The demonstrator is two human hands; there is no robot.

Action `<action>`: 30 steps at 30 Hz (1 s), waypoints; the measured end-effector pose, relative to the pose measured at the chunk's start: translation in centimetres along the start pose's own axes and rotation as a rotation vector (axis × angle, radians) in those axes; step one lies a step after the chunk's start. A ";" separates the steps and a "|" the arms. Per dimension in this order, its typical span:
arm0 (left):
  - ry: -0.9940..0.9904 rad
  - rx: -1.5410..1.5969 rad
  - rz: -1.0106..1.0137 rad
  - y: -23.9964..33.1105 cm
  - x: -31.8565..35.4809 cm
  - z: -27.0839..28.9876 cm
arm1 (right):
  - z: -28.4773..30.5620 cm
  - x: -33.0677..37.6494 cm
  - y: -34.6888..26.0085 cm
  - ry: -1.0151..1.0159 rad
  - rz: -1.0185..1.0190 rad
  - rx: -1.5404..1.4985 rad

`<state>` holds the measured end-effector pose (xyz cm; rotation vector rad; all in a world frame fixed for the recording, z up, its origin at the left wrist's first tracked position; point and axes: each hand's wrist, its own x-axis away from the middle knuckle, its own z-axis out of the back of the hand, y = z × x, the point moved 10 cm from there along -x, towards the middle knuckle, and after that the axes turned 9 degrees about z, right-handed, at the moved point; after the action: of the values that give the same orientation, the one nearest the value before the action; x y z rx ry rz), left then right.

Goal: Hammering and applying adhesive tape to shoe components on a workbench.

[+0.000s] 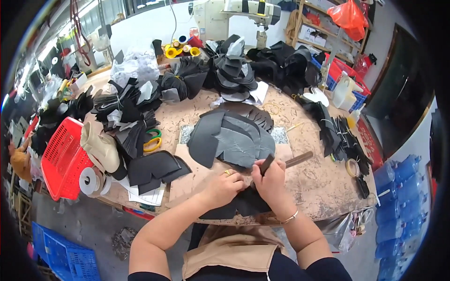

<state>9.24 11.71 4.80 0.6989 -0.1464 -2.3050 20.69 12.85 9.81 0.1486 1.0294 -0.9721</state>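
Note:
My left hand (pixel 224 188), with a ring on one finger, bends its closed fingers onto the edge of a black leather piece (pixel 243 206) at the front of the bench. Close beside it my right hand (pixel 271 180) is closed around what looks like a hammer (pixel 299 159). Its brown handle points out to the right, and a dark blunt end rises between thumb and fingers. My fingers hide the tool's lower end and part of the leather. Just beyond both hands lies a stack of black and grey shoe-upper pieces (pixel 236 140).
Black cut pieces (pixel 154 171) lie left, near green and yellow tape rolls (pixel 153 144), a beige boot (pixel 99 146) and a red basket (pixel 63 157). Piles of black pieces (pixel 229 75) line the back before a sewing machine (pixel 234 14). Blue water jugs (pixel 403 206) stand right.

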 end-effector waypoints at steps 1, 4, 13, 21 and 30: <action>-0.038 0.017 0.040 -0.5 0.0 -0.3 | 0.0 -0.1 0.4 0.003 0.003 0.001; 0.026 0.050 0.015 -0.5 0.1 0.2 | -0.3 -1.1 0.0 -0.037 0.043 -0.046; 0.010 0.071 0.032 -1.1 0.4 0.1 | -0.3 -0.4 -0.9 -0.035 0.117 -0.037; 0.048 0.111 0.069 -0.8 0.7 0.8 | -0.5 -0.1 -1.4 -0.069 0.019 0.126; -0.006 0.104 0.114 -1.3 1.5 0.2 | 7.1 -1.7 -1.1 0.436 -0.118 -0.469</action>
<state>7.46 11.67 3.95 0.7170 -0.3037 -2.2033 24.23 9.57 15.35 -0.0970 1.6564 -0.7929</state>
